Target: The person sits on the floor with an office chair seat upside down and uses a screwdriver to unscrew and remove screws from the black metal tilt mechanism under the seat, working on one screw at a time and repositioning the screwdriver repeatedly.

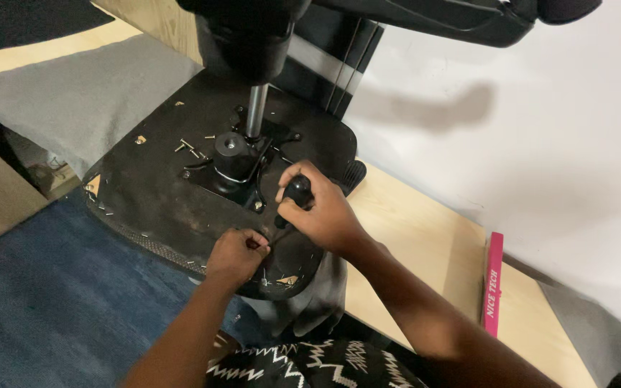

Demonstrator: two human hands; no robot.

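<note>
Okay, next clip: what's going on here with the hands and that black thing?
A person is bent over the underside of an upturned chair seat, a black panel dotted with staples. The right hand grips a black-handled tool, its tip pointing down toward the panel near the seat's front edge. The left hand pinches something small right beside the tip; what it is cannot be told. A metal mounting plate with a post sits at the centre.

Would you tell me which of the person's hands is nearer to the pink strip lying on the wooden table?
Right. The right hand grips a black handle, closer to the pink strip; the left hand lies beyond it.
</note>
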